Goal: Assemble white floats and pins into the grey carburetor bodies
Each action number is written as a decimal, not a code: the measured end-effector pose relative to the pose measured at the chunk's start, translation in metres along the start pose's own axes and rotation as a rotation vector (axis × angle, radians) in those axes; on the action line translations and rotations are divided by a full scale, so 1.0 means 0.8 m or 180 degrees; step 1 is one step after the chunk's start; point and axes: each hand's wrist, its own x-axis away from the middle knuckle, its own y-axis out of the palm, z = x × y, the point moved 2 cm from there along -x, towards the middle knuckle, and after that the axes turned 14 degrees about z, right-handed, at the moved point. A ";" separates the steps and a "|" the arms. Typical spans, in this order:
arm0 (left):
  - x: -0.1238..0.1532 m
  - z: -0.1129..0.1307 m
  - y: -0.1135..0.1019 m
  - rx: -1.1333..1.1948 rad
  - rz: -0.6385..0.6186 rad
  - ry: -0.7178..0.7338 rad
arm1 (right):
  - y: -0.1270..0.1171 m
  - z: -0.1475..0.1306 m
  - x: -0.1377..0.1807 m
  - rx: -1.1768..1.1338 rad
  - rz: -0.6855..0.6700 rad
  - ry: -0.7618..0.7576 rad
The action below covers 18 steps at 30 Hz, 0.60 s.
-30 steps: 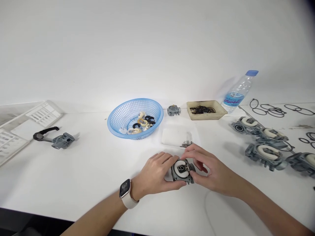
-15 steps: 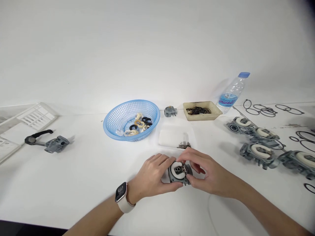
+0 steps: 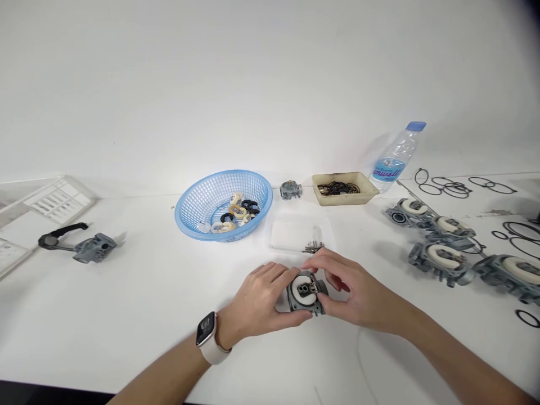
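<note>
My left hand (image 3: 265, 301) wraps around the left side of a grey metal carburetor body (image 3: 297, 305) on the white table. A white C-shaped float (image 3: 298, 295) sits in the body's upturned face, around two dark round holes. My right hand (image 3: 358, 289) is at the right side, thumb and index finger curled against the body by the small metal bracket (image 3: 313, 287) at the float's gap. Whether a small part is between those fingertips cannot be seen. Just beyond, a clear plastic tray (image 3: 291, 233) holds several small metal pins (image 3: 313, 247).
A blue basket (image 3: 181, 216) holds white and black floats. Behind are another carburetor (image 3: 291, 190), a box (image 3: 367, 197) of black rings and a water bottle (image 3: 394, 160). Several carburetors with floats (image 3: 442, 256) and loose rings (image 3: 527, 318) lie right; a carburetor (image 3: 95, 247) and white tray (image 3: 63, 197) left.
The view has shifted slightly. My right thumb and index finger have moved a little against the carburetor's right side; my left hand keeps its hold.
</note>
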 end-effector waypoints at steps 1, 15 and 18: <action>0.000 0.000 0.000 0.0002 0.0002 -0.0003 | 0.000 0.000 0.000 -0.0020 -0.0022 0.0012; 0.000 -0.001 0.000 0.0001 -0.0062 -0.0005 | -0.002 -0.007 0.001 0.0018 -0.0006 0.0007; 0.002 -0.001 0.001 -0.0017 -0.0089 -0.0005 | -0.002 -0.008 0.000 0.0054 0.0023 0.0039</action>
